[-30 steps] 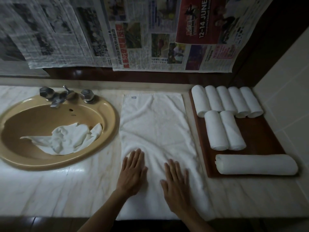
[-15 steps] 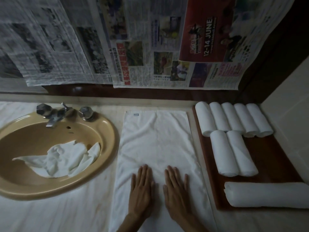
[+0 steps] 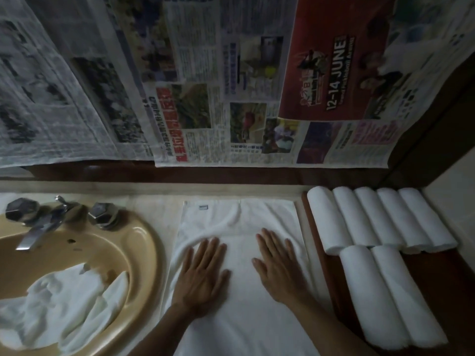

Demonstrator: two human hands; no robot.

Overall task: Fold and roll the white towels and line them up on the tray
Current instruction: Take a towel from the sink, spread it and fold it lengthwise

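Nearby, rolled towels point(image 3: 380, 227) fill the tray point(image 3: 426, 283) (sink point(image 3: 144, 242) opposite).

Tan sink point(image 3: 144, 242) at left; chrome faucet point(image 3: 43, 222); newspapers point(image 3: 205, 98) on wall.

A: What do the arms look like?
B: Two bare arms, no sleeves showing.
A: Anything on the left hand point(image 3: 203, 274)?
B: No ring, no watch, no glove.
A: And the right hand point(image 3: 279, 269)?
B: Bare too, with short nails
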